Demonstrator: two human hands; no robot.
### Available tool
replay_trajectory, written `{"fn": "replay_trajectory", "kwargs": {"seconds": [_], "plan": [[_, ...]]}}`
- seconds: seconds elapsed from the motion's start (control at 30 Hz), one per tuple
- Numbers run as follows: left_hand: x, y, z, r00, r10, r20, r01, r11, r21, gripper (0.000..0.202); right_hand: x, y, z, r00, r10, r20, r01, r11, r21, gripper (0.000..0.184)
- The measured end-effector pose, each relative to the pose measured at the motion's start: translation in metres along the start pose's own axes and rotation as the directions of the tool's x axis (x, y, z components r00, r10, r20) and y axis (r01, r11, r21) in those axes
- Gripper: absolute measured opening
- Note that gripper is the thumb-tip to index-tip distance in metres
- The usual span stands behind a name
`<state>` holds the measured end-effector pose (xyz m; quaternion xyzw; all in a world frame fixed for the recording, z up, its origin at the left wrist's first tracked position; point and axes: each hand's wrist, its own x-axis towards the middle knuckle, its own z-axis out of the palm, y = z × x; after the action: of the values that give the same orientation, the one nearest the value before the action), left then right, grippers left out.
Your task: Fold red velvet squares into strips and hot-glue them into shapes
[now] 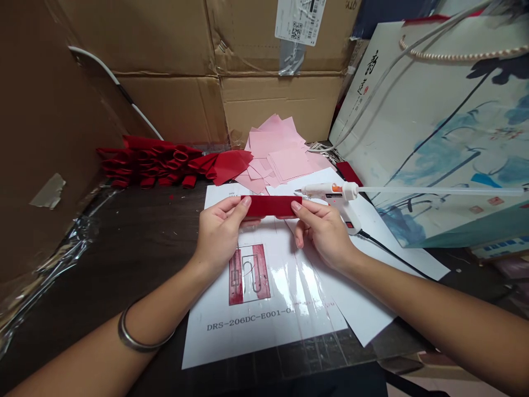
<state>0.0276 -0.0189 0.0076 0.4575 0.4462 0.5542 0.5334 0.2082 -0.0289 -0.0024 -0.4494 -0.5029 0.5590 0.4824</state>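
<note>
Both my hands hold a dark red folded paper strip [270,206] level above the table. My left hand [219,234] pinches its left end, thumb on top. My right hand [322,231] pinches its right end. Below the strip lies a white laminated sheet [264,309] printed with a red diagram and the text "DRS-206DC-E001". A white glue gun [336,194] with an orange trigger part rests just behind my right hand, nozzle pointing left, a clear glue stick jutting out to the right.
A row of folded red paper pieces [157,162] lies at the back left. A heap of pink paper squares [279,154] sits behind the strip. Cardboard boxes [185,66] wall the back and left. A painted gift bag [446,121] stands at right.
</note>
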Motion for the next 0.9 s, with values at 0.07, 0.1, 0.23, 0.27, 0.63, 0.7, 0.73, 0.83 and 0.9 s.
{"fn": "replay_trajectory", "kwargs": {"seconds": [0.07, 0.1, 0.23, 0.27, 0.63, 0.7, 0.73, 0.83, 0.9], "plan": [[0.001, -0.001, -0.001, 1.000, -0.001, -0.006, 0.001, 1.000, -0.002, 0.019, 0.000, -0.001, 0.001, 1.000, 0.020, -0.012, -0.020, 1.000, 0.025, 0.029], [0.002, -0.002, -0.002, 1.000, -0.005, -0.002, 0.005, 1.000, -0.003, 0.019, 0.000, -0.001, 0.001, 0.999, 0.027, -0.017, -0.027, 0.999, 0.035, 0.029], [0.006, -0.004, -0.005, 1.000, -0.024, 0.019, 0.024, 1.000, 0.012, 0.025, 0.000, 0.000, 0.000, 0.999, 0.049, -0.019, -0.048, 0.997, 0.053, 0.028], [0.007, -0.004, -0.006, 1.000, -0.007, 0.010, 0.007, 1.000, 0.031, 0.027, 0.000, 0.000, 0.000, 0.998, 0.059, -0.015, -0.059, 0.997, 0.041, 0.029], [0.004, -0.004, -0.011, 0.769, 0.353, 0.534, -0.639, 0.375, 0.672, 0.044, -0.002, -0.003, 0.005, 0.992, 0.048, 0.121, -0.016, 0.968, -0.250, 0.038], [0.004, -0.005, -0.011, 0.732, 0.357, 0.580, -0.680, 0.323, 0.659, 0.035, -0.002, -0.001, 0.006, 0.990, 0.042, 0.133, -0.001, 0.956, -0.295, 0.032], [0.004, -0.005, -0.011, 0.719, 0.362, 0.593, -0.693, 0.305, 0.654, 0.032, -0.002, -0.003, 0.006, 0.995, 0.025, 0.102, 0.011, 0.943, -0.332, 0.032], [0.008, -0.006, -0.014, 0.714, 0.341, 0.612, -0.698, 0.276, 0.661, 0.028, -0.005, -0.024, -0.001, 0.980, -0.183, -0.081, 0.129, 0.888, -0.441, 0.051], [0.010, -0.006, -0.016, 0.731, 0.298, 0.614, -0.681, 0.271, 0.680, 0.029, -0.010, -0.053, -0.010, 0.921, -0.372, -0.115, 0.271, 0.824, -0.498, 0.046]]}}
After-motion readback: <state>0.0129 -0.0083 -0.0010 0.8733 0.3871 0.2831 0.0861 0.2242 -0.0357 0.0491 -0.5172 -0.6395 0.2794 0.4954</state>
